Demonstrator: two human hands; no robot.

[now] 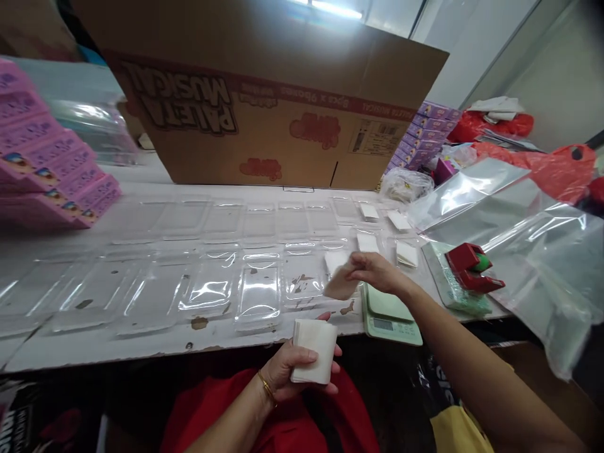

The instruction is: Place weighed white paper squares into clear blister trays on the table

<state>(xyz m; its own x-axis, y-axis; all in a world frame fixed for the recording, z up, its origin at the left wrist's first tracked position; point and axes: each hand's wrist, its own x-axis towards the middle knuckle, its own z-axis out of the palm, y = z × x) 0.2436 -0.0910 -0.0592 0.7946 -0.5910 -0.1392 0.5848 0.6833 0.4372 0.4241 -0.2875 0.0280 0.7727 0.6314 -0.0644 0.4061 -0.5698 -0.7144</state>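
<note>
My left grip [287, 372] is closed around a stack of white cards [316, 352], thumb across its face, in front of the near edge of the desk [221, 333]. My right grip [375, 272] pinches another card [342, 286], slightly blurred, over the desk near the scale [395, 328]. Clear trays [258, 289] lie in two rows; several toward the right carry white cards. Behind them stands a big cardboard box [292, 135].
</note>
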